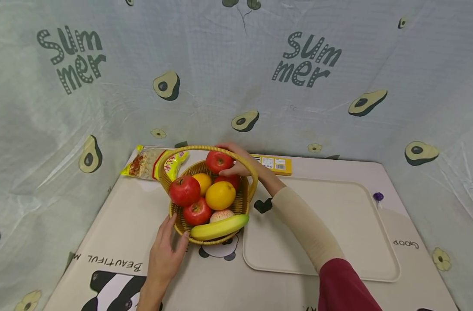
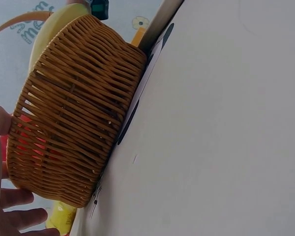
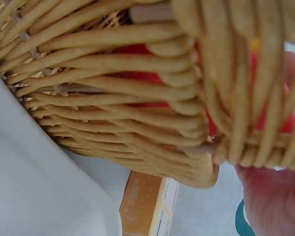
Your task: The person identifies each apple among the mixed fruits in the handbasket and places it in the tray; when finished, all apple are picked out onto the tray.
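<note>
Where the basket stands: on the table [image 1: 205, 280], just left of the tray; wicker basket [image 1: 242, 196], its handle [image 1: 205, 147] arching over the fruit.
Top apple [image 1: 218, 161]: red, at the far side of the basket, partly behind the handle; gripped by the right hand.
Right hand [image 1: 238, 159]: reaches to the basket's far side; thumb on the near side of the top apple, fingers round its back, pinching it.
Left hand [image 1: 168, 250]: at the near left of the basket; thumb and fingers spread, tips against the wicker.
Other apples: red; one at left [image 1: 184, 190], one in front [image 1: 197, 211], one partly hidden below the right hand [image 1: 229, 180].
Oranges: two, mid-basket; the nearer one [image 1: 221, 195] in full view, the other [image 1: 202, 183] partly covered.
Pale round fruit [image 1: 222, 215]: pinkish, speckled, between front apple and banana; kind not certain.
Banana [image 1: 219, 227]: lies along the near rim, green tip to the right.
Packet [image 1: 147, 164]: yellow, on the table behind and left of the basket.
Box [image 1: 282, 166]: yellow, behind the tray.
Tray [image 1: 337, 224]: pale, rectangular; right forearm crosses above it.
Purple item [image 1: 378, 197]: small, by the tray's right edge.
Curtain [image 1: 221, 56]: avocado print, behind the table.
</note>
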`<control>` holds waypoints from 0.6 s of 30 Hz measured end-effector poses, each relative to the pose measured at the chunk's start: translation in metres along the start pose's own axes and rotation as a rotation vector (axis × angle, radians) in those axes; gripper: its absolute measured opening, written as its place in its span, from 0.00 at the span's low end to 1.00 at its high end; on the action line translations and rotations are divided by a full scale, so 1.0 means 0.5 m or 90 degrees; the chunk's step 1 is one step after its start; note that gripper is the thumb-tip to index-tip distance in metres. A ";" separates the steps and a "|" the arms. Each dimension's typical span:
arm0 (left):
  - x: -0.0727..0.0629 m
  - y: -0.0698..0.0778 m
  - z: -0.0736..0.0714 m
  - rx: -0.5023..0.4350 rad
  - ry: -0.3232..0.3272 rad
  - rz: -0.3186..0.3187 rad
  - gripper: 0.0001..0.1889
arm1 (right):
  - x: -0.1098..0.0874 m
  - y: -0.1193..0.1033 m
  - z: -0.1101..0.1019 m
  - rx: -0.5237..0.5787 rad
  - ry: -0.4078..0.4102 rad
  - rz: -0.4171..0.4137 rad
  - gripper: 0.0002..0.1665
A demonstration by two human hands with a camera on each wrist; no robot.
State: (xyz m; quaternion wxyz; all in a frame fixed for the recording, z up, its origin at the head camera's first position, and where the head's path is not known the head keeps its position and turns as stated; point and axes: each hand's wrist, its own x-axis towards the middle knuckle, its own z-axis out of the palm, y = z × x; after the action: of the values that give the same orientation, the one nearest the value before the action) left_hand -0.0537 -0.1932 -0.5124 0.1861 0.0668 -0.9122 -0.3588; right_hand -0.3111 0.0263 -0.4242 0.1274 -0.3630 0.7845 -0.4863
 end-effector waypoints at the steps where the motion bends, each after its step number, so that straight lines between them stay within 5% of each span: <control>1: 0.000 0.000 0.000 0.000 -0.002 -0.002 0.32 | -0.001 0.004 -0.002 -0.006 0.004 0.008 0.48; 18: -0.001 0.002 0.002 0.006 -0.018 -0.013 0.32 | -0.042 0.047 -0.050 -0.022 0.094 0.097 0.52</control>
State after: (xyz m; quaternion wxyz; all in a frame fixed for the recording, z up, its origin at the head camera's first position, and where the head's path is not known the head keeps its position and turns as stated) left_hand -0.0533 -0.1918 -0.5124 0.1691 0.0720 -0.9156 -0.3577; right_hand -0.3205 0.0640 -0.4350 0.0997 -0.2680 0.8252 -0.4872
